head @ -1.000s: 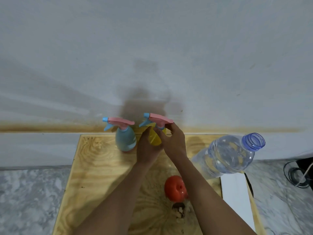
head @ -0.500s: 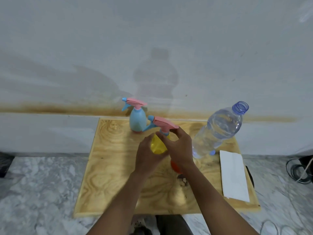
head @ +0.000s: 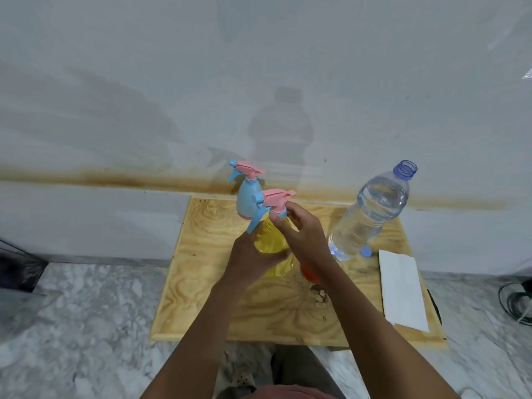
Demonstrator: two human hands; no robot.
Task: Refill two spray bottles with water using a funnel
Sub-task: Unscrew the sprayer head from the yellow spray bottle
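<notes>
My left hand (head: 249, 259) grips the body of a yellow spray bottle (head: 272, 240), held above the middle of the wooden board (head: 201, 283). My right hand (head: 303, 234) pinches the neck just under its pink spray head (head: 276, 198). A blue spray bottle (head: 247, 194) with a pink head stands at the board's back edge, behind the yellow one. An uncapped clear water bottle (head: 371, 214) stands at the back right, its blue cap (head: 366, 251) lying beside its base. An orange funnel (head: 309, 276) lies mostly hidden under my right wrist.
A folded white paper towel (head: 403, 289) lies along the board's right side. The board sits on a marble floor (head: 86, 312) against a white wall. Black cables (head: 518, 300) lie at the far right. A dark object (head: 17, 269) sits at the left edge.
The yellow bottle has come forward and up from beside the blue one, held in both hands. The view has pulled back, showing the whole board.
</notes>
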